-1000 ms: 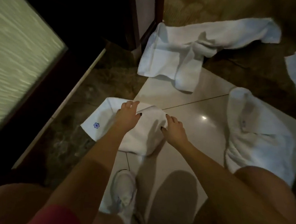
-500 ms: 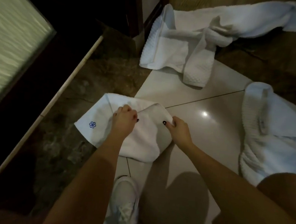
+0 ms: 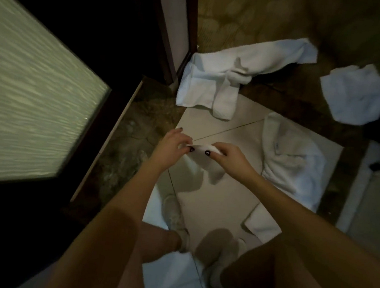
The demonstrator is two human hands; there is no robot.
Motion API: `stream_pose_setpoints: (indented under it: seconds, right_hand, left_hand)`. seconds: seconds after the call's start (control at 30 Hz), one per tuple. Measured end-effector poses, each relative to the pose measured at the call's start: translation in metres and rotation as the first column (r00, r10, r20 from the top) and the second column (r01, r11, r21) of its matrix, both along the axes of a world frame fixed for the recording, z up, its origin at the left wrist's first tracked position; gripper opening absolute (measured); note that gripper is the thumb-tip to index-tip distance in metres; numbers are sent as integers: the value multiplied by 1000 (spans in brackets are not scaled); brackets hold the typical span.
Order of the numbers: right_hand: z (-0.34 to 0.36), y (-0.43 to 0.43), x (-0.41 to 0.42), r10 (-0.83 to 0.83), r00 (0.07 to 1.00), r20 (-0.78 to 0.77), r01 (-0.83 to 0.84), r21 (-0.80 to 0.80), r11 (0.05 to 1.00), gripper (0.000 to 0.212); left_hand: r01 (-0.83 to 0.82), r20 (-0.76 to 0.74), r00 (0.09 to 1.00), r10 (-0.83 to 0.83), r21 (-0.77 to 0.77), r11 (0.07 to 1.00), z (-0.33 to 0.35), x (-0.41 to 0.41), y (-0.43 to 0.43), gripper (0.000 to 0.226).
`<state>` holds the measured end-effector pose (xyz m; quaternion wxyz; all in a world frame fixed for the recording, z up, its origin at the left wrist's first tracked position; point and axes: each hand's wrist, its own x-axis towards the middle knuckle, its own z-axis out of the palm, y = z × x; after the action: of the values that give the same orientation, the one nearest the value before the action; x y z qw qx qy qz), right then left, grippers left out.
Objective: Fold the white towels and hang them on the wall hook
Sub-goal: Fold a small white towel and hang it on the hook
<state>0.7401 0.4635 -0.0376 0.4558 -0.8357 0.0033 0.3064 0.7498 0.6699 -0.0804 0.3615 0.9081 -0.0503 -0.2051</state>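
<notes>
Two pale shoes stand at the bottom of the frame, the left shoe [image 3: 174, 214] higher in the picture than the right shoe [image 3: 216, 277], both on pale floor tiles [image 3: 224, 207]. Just right of them, the corner of a flat white cloth [image 3: 261, 222] shows from under the right forearm.

Both forearms reach up to the middle of the frame. There the left hand [image 3: 171, 146] and right hand [image 3: 229, 155] hold a small white towel [image 3: 200, 147] by its top edge, close together. Each grip is clamped on that edge, thumb over curled fingers, with dark nails showing. The towel hangs off the floor below them, too blurred to tell how it is folded.

A crumpled towel [image 3: 294, 163] lies on the tiles at the right middle of the frame. Farther up, a long towel [image 3: 225, 77] sprawls on the dark stone floor [image 3: 281, 104], one end against the foot of a door frame [image 3: 184, 50]. Another loose towel [image 3: 360, 96] lies at upper right, well apart from the others. A frosted glass panel [image 3: 38, 96] fills the left of the frame.
</notes>
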Motion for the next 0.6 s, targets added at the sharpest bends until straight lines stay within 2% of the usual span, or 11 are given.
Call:
stream_pose_setpoints:
  seconds: [0.1,0.2,0.37,0.5,0.6]
  right_hand:
    - [81,-17,-15,-113,994,-2,113,-2,994,17]
    - [168,-36,-29,-220,975,-33,221,8,975,18]
    - [306,-64,-68,-504,859,-86,509,45,860,31]
    - [390,-80,-109,-642,765,-43,643,89,761,19]
    - [438,-87,-138,-710,704,9,702,141,698,14]
  left_hand:
    - [-77,-115,991,69,-65,995,90,-15,-18,8]
    - [-119,-162,982,100,-113,987,179,-27,-31,3]
    - [-183,-200,968,150,-161,970,320,-46,-50,8]
    - [-87,-34,996,82,-168,982,408,-64,-65,5]
    - [66,76,995,-59,-93,994,454,-75,-71,9]
